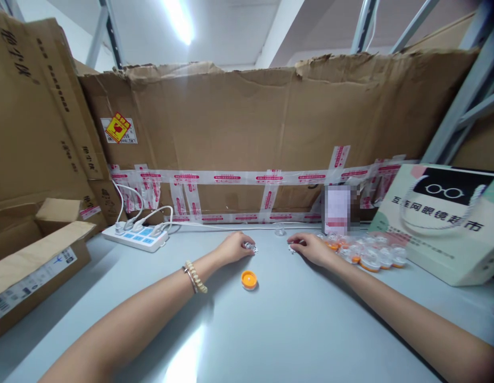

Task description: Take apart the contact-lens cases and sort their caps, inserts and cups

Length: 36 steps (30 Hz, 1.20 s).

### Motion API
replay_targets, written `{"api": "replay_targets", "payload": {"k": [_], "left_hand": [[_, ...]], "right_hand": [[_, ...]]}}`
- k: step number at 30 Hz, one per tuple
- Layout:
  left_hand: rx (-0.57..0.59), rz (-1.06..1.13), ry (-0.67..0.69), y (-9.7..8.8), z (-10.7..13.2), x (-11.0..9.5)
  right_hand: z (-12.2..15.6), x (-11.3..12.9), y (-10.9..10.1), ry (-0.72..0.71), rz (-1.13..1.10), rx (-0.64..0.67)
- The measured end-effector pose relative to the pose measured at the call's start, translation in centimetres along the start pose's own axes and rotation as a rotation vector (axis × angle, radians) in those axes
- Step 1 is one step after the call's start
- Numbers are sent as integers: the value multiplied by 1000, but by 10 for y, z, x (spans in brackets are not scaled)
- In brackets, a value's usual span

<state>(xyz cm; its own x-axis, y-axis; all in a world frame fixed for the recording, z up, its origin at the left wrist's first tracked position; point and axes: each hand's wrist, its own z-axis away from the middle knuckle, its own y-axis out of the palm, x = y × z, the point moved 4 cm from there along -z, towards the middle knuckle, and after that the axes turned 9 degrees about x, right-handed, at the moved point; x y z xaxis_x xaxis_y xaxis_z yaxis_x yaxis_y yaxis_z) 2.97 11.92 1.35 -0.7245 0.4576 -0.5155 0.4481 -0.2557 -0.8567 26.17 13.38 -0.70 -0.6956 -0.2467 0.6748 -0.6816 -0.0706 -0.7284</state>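
My left hand (pixel 234 247) rests on the grey table (pixel 295 324), fingers curled around a small white speckled piece (pixel 250 247) at its fingertips. My right hand (pixel 313 248) lies a short way to the right, pinching another tiny piece (pixel 291 247) against the table. An orange lid (pixel 249 279) lies flat on the table just in front of my left hand. A small clear cup (pixel 279 229) stands behind the gap between both hands. A beaded bracelet (pixel 196 277) is on my left wrist.
Several small clear containers with orange bases (pixel 364 254) cluster right of my right hand. A paper bag printed with glasses (pixel 446 221) lies at the right. A white power strip (pixel 136 235) sits at the left, an open carton (pixel 31 266) beyond it. Taped cardboard (pixel 247 143) walls the back.
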Motion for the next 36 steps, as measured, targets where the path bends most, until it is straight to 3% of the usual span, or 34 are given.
{"api": "replay_targets", "payload": {"k": [7, 11, 17, 20, 25, 29, 36], "left_hand": [[14, 37, 16, 10, -14, -11], [1, 111, 4, 6, -13, -9], [-137, 203, -47, -26, 20, -4], [-99, 246, -47, -32, 49, -5], [121, 232, 75, -12, 89, -15], [68, 123, 152, 3, 97, -25], [-30, 186, 61, 13, 91, -24]], "right_hand": [[4, 1, 2, 58, -97, 9], [5, 1, 2, 96, -190, -9], [12, 19, 4, 68, -282, -38], [24, 45, 12, -44, -315, 16], [56, 95, 42, -262, -231, 246], [67, 111, 64, -339, -110, 327], [67, 108, 72, -335, -178, 327]]}}
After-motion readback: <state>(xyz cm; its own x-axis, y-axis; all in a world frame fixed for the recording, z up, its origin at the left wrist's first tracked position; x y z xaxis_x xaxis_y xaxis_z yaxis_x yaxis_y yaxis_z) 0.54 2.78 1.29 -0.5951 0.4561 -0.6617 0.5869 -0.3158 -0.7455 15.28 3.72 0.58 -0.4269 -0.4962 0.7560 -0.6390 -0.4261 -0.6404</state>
